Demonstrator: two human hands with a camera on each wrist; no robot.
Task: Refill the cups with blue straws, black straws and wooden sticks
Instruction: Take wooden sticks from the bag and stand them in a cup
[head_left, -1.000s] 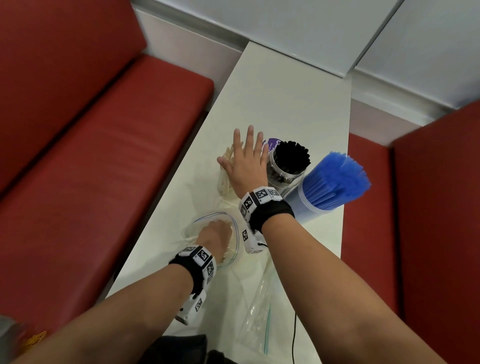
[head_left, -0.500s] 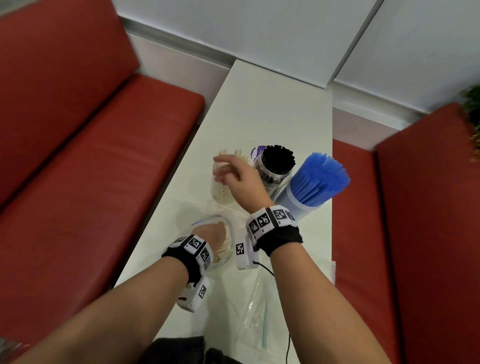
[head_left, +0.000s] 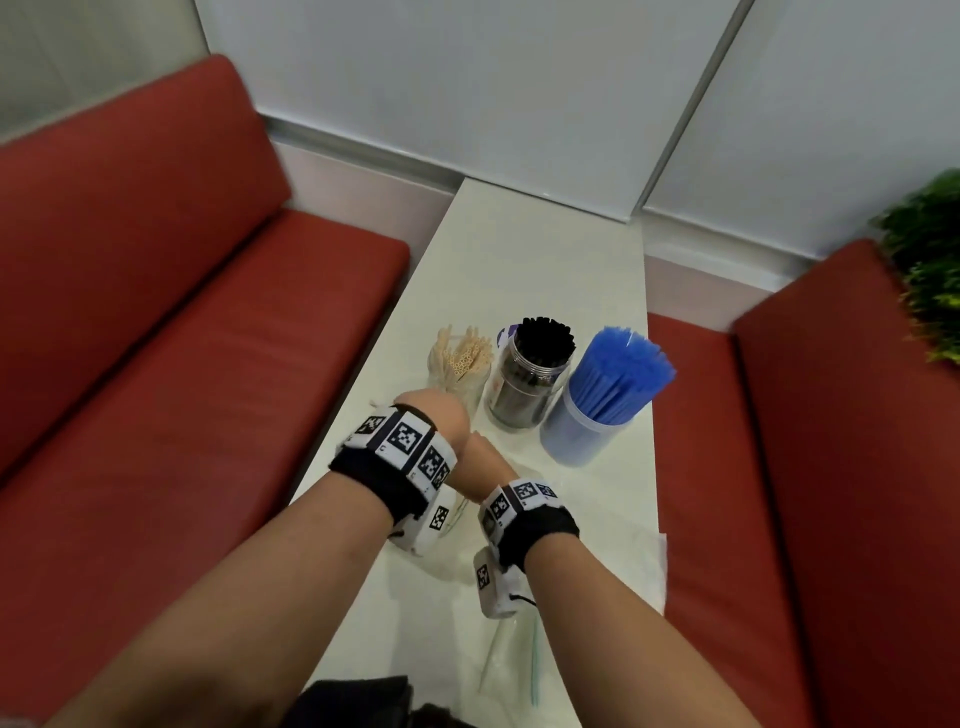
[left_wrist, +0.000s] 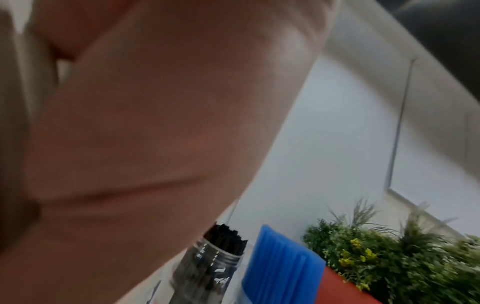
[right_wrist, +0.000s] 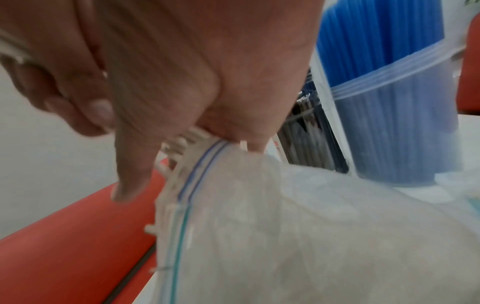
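Note:
Three cups stand in a row on the white table (head_left: 524, 270): wooden sticks (head_left: 462, 356) on the left, black straws (head_left: 545, 335) in a clear jar, blue straws (head_left: 621, 371) in a frosted cup. My left hand (head_left: 434, 418) is raised just in front of the stick cup, fingers curled round a bundle of wooden sticks; one stick end (head_left: 375, 403) pokes out on its left. My right hand (head_left: 480, 467) sits below it and pinches the mouth of the zip bag (right_wrist: 311, 226), from which more sticks (right_wrist: 176, 144) stick out.
Red benches (head_left: 171, 332) flank the narrow table on both sides. A green plant (head_left: 930, 270) stands at the far right. Clear plastic bags (head_left: 511, 660) lie at the near end of the table, close to its right edge. The table's far half is bare.
My right hand has drawn back from the stick cup to the bag mouth. My left hand has come up out of the bag with sticks. The head view has tilted up.

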